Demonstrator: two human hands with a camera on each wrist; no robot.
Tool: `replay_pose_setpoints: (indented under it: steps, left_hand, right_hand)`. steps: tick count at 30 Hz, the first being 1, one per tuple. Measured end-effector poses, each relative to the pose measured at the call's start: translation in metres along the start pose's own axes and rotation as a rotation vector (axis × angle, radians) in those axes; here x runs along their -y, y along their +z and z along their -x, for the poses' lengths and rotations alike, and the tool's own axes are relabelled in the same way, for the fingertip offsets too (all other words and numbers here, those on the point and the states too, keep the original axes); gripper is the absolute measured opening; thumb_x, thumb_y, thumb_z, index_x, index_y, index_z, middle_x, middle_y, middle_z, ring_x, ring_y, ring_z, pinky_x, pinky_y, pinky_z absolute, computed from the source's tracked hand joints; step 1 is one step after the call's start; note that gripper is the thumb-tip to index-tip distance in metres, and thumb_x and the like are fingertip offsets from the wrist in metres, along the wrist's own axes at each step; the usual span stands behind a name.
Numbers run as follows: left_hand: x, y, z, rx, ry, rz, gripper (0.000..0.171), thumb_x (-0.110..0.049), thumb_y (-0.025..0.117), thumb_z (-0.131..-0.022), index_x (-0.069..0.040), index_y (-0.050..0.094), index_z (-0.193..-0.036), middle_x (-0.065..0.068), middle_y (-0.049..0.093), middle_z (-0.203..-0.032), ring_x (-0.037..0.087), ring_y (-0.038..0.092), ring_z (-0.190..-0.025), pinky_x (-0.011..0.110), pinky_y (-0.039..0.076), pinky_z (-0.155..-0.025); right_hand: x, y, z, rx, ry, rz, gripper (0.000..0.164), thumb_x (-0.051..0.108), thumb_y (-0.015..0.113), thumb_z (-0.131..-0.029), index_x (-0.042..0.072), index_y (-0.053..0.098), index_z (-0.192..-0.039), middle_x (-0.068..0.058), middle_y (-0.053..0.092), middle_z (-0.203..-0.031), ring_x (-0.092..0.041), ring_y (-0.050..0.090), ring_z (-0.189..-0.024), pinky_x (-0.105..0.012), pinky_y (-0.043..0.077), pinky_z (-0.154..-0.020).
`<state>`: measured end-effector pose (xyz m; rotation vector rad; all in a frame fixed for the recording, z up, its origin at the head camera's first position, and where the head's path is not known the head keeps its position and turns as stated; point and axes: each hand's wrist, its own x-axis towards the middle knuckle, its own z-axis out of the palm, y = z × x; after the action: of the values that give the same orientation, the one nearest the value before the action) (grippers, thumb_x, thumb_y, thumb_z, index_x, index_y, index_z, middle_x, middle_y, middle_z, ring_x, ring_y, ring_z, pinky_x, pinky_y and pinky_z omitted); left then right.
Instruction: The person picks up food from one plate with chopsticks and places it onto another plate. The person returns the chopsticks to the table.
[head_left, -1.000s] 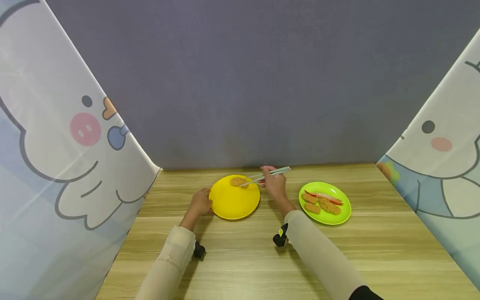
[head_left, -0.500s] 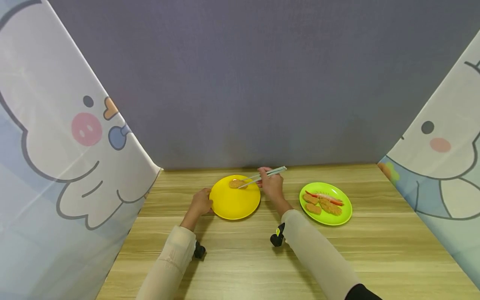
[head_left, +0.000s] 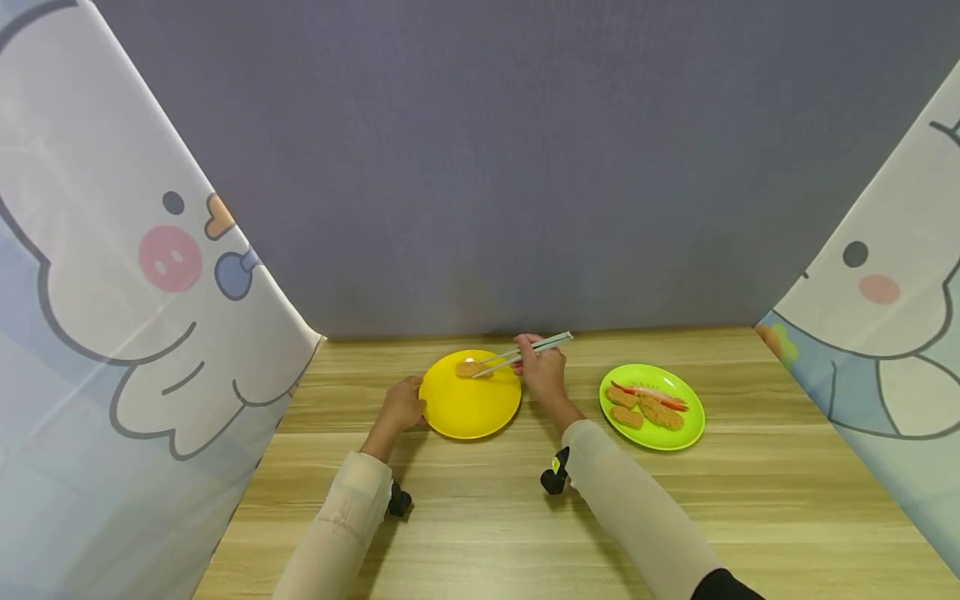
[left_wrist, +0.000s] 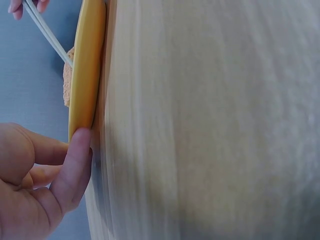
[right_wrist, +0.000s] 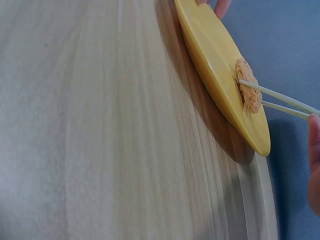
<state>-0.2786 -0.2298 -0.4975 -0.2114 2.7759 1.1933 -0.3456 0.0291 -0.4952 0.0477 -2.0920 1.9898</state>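
Note:
My left hand [head_left: 402, 403] pinches the left rim of a yellow plate [head_left: 465, 412], its fingers at the edge in the left wrist view [left_wrist: 47, 172]. Pale chopsticks [head_left: 504, 361] are gripped in my right hand [head_left: 543, 367], beyond the plate's right edge. Their tips lie either side of a golden-brown breaded nugget [right_wrist: 247, 85], near the far rim of the plate. The nugget appears to rest on the plate's surface. Only part of the right hand shows at the edge of the right wrist view.
A green plate [head_left: 684, 437] stands to the right, bearing a red-and-white shrimp-like piece [head_left: 648, 394] and several breaded pieces [head_left: 660, 412]. The wooden table [head_left: 480, 517] ends at a grey back panel [head_left: 525, 167]. Cartoon-printed panels flank both sides.
My right hand has shifted slightly left with the chopsticks, and the nugget has slid a little left on the yellow plate. My left hand stays at the plate's rim.

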Motion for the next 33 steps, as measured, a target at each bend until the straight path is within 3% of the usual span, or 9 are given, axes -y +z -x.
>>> replay_pose_setpoints:
  steps: [11, 16, 19, 25, 33]
  left_hand:
    - [0.0013, 0.0003, -0.0023, -0.007, 0.000, -0.025, 0.052, 0.003, 0.055, -0.093, 0.007, 0.048, -0.144, 0.029, 0.068, -0.111, 0.016, 0.070, -0.059, 0.026, 0.062, -0.054]
    - [0.0008, 0.0005, -0.0023, -0.001, -0.003, -0.019, 0.052, 0.003, 0.056, -0.094, 0.006, 0.048, -0.145, 0.029, 0.068, -0.112, 0.015, 0.069, -0.059, 0.026, 0.062, -0.055]
    - [-0.0001, 0.0006, -0.0018, 0.001, -0.003, -0.017, 0.051, 0.003, 0.056, -0.094, 0.006, 0.048, -0.145, 0.029, 0.068, -0.112, 0.014, 0.069, -0.059, 0.026, 0.062, -0.055]
    - [-0.0008, 0.0006, -0.0020, 0.004, -0.010, -0.017, 0.051, 0.002, 0.056, -0.094, 0.006, 0.049, -0.144, 0.029, 0.068, -0.111, 0.016, 0.070, -0.061, 0.026, 0.063, -0.056]
    - [-0.0013, 0.0004, -0.0020, -0.002, -0.011, -0.031, 0.051, 0.003, 0.056, -0.093, 0.006, 0.049, -0.144, 0.029, 0.069, -0.111, 0.016, 0.071, -0.060, 0.027, 0.063, -0.055]
  right_hand:
    - [0.0048, -0.0018, -0.0020, 0.118, -0.003, 0.093, 0.030, 0.029, 0.060, -0.103, 0.005, 0.077, -0.110, -0.029, 0.074, -0.095, -0.039, 0.075, -0.070, -0.016, 0.053, -0.045]
    - [0.0052, -0.0011, -0.0051, 0.172, -0.009, 0.145, 0.033, 0.031, 0.058, -0.103, 0.004, 0.075, -0.115, -0.025, 0.075, -0.101, -0.039, 0.075, -0.075, -0.016, 0.054, -0.047]
    - [0.0052, -0.0001, -0.0055, 0.167, 0.001, 0.122, 0.032, 0.027, 0.059, -0.103, 0.001, 0.074, -0.114, -0.026, 0.075, -0.098, -0.034, 0.075, -0.069, -0.020, 0.058, -0.050]
    - [0.0024, 0.0004, -0.0054, 0.129, 0.013, 0.062, 0.032, 0.022, 0.061, -0.102, -0.006, 0.074, -0.110, -0.030, 0.073, -0.090, -0.008, 0.070, -0.054, -0.023, 0.061, -0.051]
    - [-0.0002, 0.0017, -0.0065, 0.114, -0.005, 0.035, 0.029, 0.022, 0.062, -0.102, -0.003, 0.075, -0.106, -0.030, 0.073, -0.089, -0.002, 0.066, -0.050, -0.026, 0.062, -0.051]
